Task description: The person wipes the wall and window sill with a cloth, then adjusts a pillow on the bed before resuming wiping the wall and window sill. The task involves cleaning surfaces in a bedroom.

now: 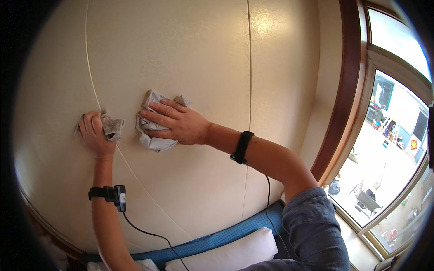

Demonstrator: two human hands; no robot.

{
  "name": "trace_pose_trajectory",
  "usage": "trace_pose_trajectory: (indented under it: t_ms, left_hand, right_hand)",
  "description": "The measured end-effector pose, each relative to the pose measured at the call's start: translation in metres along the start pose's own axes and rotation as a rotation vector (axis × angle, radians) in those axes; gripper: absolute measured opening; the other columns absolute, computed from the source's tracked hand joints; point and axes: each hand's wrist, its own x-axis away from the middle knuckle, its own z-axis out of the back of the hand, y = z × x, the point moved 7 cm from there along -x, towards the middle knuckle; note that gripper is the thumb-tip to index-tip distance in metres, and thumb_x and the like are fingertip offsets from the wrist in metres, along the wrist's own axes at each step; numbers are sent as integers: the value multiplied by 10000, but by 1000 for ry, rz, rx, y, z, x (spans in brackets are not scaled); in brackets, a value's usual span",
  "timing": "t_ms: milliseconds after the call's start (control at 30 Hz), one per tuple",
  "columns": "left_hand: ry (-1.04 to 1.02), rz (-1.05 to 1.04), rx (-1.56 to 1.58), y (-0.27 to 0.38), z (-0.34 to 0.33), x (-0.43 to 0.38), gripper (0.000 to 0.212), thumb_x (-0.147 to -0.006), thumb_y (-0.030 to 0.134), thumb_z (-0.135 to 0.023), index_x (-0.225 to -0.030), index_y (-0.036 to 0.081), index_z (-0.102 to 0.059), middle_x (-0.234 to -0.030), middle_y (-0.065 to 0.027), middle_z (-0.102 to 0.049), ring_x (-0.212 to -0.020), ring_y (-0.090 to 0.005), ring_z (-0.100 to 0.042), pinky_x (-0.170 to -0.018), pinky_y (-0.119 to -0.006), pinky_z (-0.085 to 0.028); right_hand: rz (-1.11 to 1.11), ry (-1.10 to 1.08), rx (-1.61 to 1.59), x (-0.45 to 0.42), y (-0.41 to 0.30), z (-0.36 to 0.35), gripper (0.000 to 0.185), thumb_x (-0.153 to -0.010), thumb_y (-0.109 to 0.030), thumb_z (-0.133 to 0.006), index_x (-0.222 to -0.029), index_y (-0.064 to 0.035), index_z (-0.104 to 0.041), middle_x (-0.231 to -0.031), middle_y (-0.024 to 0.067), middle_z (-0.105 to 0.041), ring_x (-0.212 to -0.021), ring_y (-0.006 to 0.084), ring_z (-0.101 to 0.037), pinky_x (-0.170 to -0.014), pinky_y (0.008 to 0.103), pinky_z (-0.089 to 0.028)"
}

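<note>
A pale wall panel (200, 183) with a faint scroll pattern fills most of the head view. Against it lies my right hand (173, 120), fingers spread over a crumpled light-grey striped cloth (157, 142) and pressing it to the surface. To the left, my left hand (95, 132) grips a bunched grey-brown cloth (113, 128) at the seam between two panels. Part of this cloth is hidden behind the fingers. Each wrist wears a black strap, and the left strap (101, 193) carries a small black device with a cable.
Below the wall run a blue padded headboard (203, 242) and a white pillow (227, 250). Dark cables (149, 233) hang from the wrists across the lower view. On the right, a wooden frame (342, 101) borders a window (373, 169) onto a bright yard with assorted objects.
</note>
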Motion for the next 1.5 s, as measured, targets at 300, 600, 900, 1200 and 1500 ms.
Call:
trace_pose_trajectory:
  t_ms: [300,600,900,1200,1500]
  left_hand:
    - [35,-4,-50,1,13,-6,220,-857,169,-633,-1024,69,-531,-1037,-100,-587,-904,-340,-561,-770,-460,-461]
    - [83,-53,-9,3,10,-8,195,-877,150,-605,-1027,53,-525,-1031,-131,-577,-905,-354,-553,-805,-479,-459]
    - [64,-71,-2,-6,8,-1,179,-923,112,-586,-1070,34,-522,-1051,-162,-578,-936,-374,-560,-836,-498,-447]
    - [53,-105,-57,-17,-3,10,245,-925,112,-586,-1145,32,-512,-1096,-167,-587,-974,-374,-570,-836,-494,-442]
    - [15,-115,-98,-14,-10,9,292,-912,181,-642,-1134,32,-523,-1084,-160,-595,-1006,-379,-571,-855,-493,-442]
  right_hand:
    - [-347,295,112,23,125,76,604,-722,-217,-780,-1302,-223,-609,-1521,127,-404,-1393,349,-391,-1136,510,-315]
    - [-740,580,430,105,268,156,524,-838,-190,-600,-1348,-87,-543,-1480,199,-418,-1335,431,-409,-1117,496,-345]
    - [-986,607,391,232,288,167,545,-858,-223,-582,-1372,-52,-519,-1520,227,-360,-1390,424,-334,-1145,507,-273]
    - [-1327,564,420,387,238,157,605,-924,-232,-511,-1481,-37,-379,-1545,215,-335,-1429,398,-292,-1182,429,-234]
    - [-1719,746,455,510,119,96,585,-940,-239,-468,-1480,-31,-383,-1553,205,-338,-1435,391,-288,-1187,440,-228]
